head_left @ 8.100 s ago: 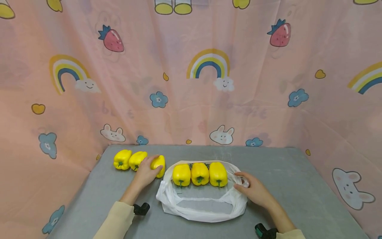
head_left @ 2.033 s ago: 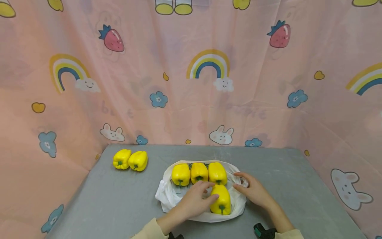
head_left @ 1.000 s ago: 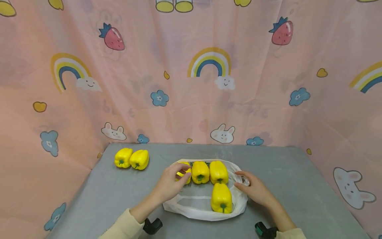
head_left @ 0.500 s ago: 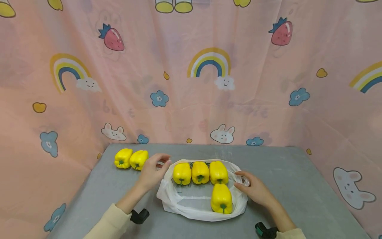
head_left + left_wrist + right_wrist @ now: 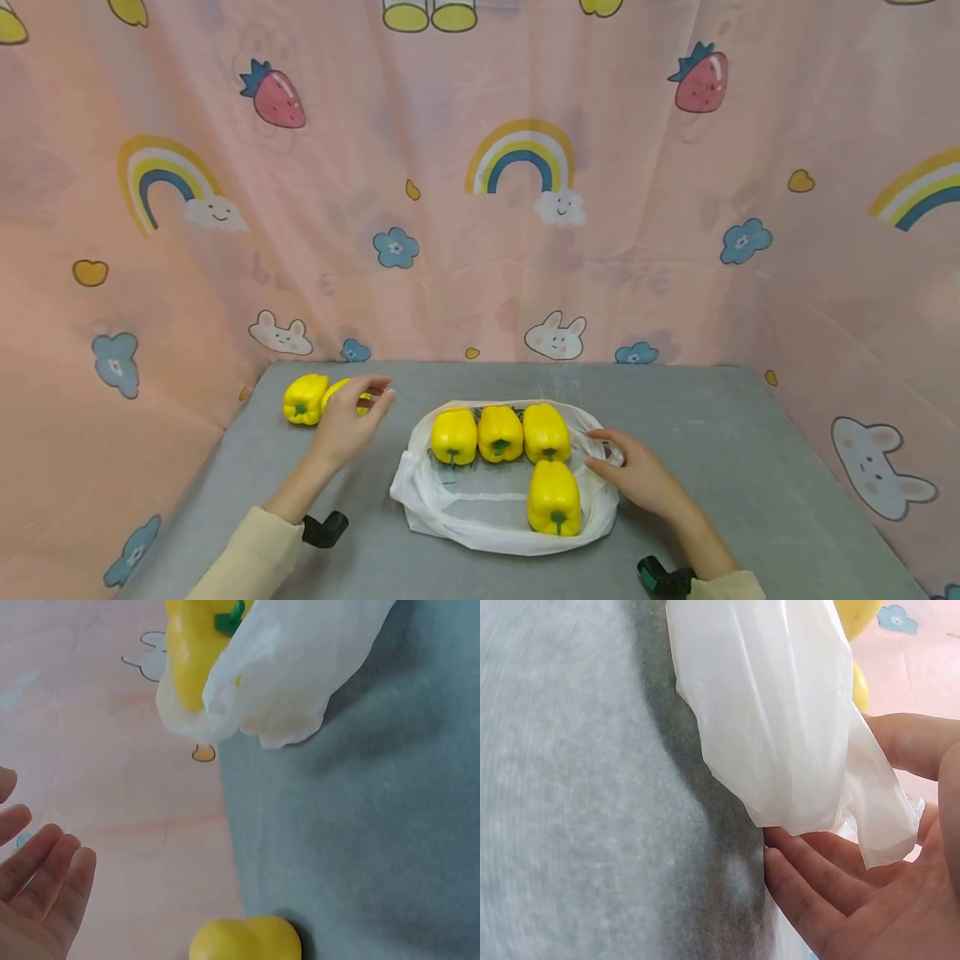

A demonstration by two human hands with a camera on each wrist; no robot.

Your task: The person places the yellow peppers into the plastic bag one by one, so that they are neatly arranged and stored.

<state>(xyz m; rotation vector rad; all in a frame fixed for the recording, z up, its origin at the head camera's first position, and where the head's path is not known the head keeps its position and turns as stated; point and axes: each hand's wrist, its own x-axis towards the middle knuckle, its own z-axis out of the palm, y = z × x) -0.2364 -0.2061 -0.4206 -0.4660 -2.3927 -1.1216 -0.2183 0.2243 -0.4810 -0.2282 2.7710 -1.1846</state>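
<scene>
Flanking bag (image 5: 450, 517), loose peppers (image 5: 303, 398), curtain (image 5: 480, 183)

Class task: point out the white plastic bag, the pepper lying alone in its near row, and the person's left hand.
white plastic bag (image 5: 480, 537): head view, near rim.
lone pepper (image 5: 553, 498): head view, yellow body.
left hand (image 5: 345, 421): head view, back of hand.

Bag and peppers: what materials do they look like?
Bag: thin white plastic film, translucent. It crumples into soft folds and lets light through in the right wrist view. Yellow peppers: smooth, evenly glossy skin with green stems and near-identical shapes. They could be plastic replicas, but the pictures cannot settle real or fake. Table: grey, matte, felt-like cloth cover.
</scene>
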